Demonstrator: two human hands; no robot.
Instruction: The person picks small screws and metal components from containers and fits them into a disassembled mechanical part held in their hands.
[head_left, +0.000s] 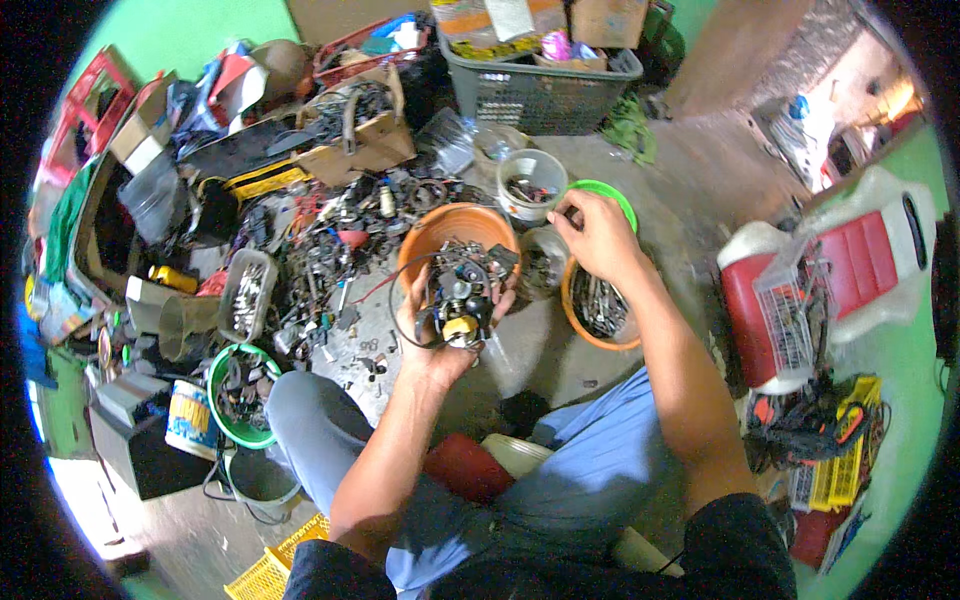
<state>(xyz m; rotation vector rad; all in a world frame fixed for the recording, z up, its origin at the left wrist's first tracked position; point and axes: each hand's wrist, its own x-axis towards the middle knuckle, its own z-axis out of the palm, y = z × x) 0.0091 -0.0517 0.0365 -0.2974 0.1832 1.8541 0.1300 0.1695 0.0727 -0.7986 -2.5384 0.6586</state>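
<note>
My left hand (440, 362) is palm up, fingers curled around a handful of small scrap parts (461, 292), dark and metallic with a yellow piece. A thin black cable (398, 275) loops out around them. Behind that hand stands an orange tub (420, 238) with more small parts inside. My right hand (605, 238) is raised to the right, fingertips pinched together; a small dark bit seems to show there, too small to name. Under and beside it are a white bucket (520, 210), a green-rimmed container (622, 200), a clear tub (545, 262) and an orange-rimmed basin (610, 345) of metal pieces.
Scrap parts (300, 240) lie spread over the floor to my left, with a clear tray (250, 318) and a green basin (262, 440). A grey crate (540, 100) stands at the back. A red and white seat (850, 260) with a wire basket (785, 310) is at right.
</note>
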